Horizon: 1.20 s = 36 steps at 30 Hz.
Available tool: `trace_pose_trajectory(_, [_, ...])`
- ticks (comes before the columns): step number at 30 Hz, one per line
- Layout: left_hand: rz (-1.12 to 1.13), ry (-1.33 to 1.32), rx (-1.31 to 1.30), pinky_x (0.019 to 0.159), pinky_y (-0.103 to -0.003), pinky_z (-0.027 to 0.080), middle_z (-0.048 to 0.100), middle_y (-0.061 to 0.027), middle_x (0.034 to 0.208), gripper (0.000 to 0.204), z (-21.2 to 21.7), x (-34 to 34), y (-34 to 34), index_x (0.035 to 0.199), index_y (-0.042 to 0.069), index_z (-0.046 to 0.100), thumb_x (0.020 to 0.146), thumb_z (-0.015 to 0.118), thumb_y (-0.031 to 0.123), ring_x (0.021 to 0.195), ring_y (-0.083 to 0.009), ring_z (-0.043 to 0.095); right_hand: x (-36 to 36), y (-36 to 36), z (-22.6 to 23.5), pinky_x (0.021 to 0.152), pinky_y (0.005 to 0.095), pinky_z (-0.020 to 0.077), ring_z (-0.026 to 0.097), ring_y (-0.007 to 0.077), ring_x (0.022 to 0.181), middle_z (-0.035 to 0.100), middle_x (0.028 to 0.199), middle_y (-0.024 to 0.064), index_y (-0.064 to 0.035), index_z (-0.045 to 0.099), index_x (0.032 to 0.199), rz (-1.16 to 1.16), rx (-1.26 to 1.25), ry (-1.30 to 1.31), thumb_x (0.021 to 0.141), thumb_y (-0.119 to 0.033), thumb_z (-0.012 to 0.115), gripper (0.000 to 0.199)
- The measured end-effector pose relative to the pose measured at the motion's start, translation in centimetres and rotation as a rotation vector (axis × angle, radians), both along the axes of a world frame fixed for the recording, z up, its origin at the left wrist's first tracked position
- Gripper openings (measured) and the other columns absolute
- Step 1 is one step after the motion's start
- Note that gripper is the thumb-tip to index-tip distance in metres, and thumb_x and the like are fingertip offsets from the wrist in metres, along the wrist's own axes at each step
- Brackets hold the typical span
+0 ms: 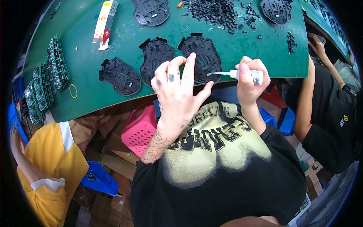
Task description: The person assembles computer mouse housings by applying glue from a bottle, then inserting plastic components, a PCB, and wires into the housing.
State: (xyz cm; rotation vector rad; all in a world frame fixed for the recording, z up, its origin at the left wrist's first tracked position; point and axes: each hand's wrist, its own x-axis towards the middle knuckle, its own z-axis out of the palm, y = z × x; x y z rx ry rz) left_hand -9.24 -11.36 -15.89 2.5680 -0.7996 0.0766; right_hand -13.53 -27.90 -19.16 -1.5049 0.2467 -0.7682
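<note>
My right hand [250,85] is closed round a small white glue bottle [258,77], held sideways. Its thin clear nozzle points left, with the tip at the near edge of a black plastic shell [207,56], close to a small pale rectangular piece [209,74]. Over the left side of that shell, my left hand [174,89] has its fingers stretched and apart, holding nothing. The index fingertip overlaps the shell; whether it touches cannot be told. Part of a second black shell [157,55] lies behind the left hand. Further left is a third shell [120,77].
On the green table [87,75], a heap of small black parts [213,13], more shells [151,13], a white-yellow box [105,22], an orange piece [180,5] and stacked circuit boards [56,64]. Co-workers sit on both sides. A pink basket [140,130] stands below the edge.
</note>
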Motion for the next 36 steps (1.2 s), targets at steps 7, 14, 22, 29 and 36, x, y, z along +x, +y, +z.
trace_pose_trajectory(7, [0.004,0.009,-0.015,0.088,-0.042,0.033,0.048,-0.0074,0.111,0.066,0.0,-0.3,0.2,0.12,0.007,0.054,0.064,0.075,0.036,0.105,-0.0275,0.04,-0.6,0.0,0.3,0.054,0.0264,0.0362,0.042,0.0116,0.054,0.047,0.059,0.0045,-0.0007,0.048,0.065,0.047,-0.039,0.056,0.079,-0.001,0.056,0.015])
trace_pose_trajectory(14, [-0.006,0.006,-0.014,0.088,-0.042,0.033,0.048,-0.0079,0.111,0.067,-0.1,-0.2,0.4,0.121,0.007,0.054,0.064,0.075,0.036,0.105,-0.0276,0.04,-0.4,0.1,0.3,0.054,0.0275,0.0353,0.042,0.0113,0.053,0.046,0.058,0.0038,-0.0009,0.048,0.064,0.033,-0.041,0.05,0.078,-0.002,0.057,0.016])
trace_pose_trajectory(22, [0.042,0.01,0.037,0.088,-0.043,0.033,0.049,-0.0049,0.111,0.06,0.7,0.7,0.7,0.12,0.01,0.056,0.067,0.073,0.034,0.106,-0.0279,0.041,0.1,-1.4,0.8,0.044,0.0236,0.0274,0.038,0.0088,0.049,0.045,0.057,0.0028,-0.0028,0.047,0.065,-0.1,0.408,-0.16,0.08,-0.011,0.056,0.019])
trace_pose_trajectory(29, [0.025,-0.078,0.104,0.088,-0.043,0.036,0.051,-0.0078,0.109,0.044,4.3,3.9,2.2,0.109,0.01,0.06,0.068,0.073,0.021,0.104,-0.0288,0.045,-0.8,-5.1,2.9,0.043,0.0219,0.0212,0.03,0.0075,0.048,0.038,0.055,-0.0002,-0.0067,0.045,0.07,-0.073,0.627,-0.236,0.087,-0.024,0.048,0.024])
trace_pose_trajectory(36, [-0.342,-0.356,-0.151,0.079,-0.039,0.047,0.061,-0.0128,0.092,0.044,3.5,15.0,-18.2,0.103,0.003,0.058,0.078,0.066,0.038,0.089,-0.0303,0.058,-1.7,-6.8,3.4,0.043,0.0222,0.0218,0.03,0.0078,0.049,0.037,0.057,-0.0013,-0.0086,0.045,0.069,-0.149,0.739,-0.376,0.088,-0.025,0.049,0.026])
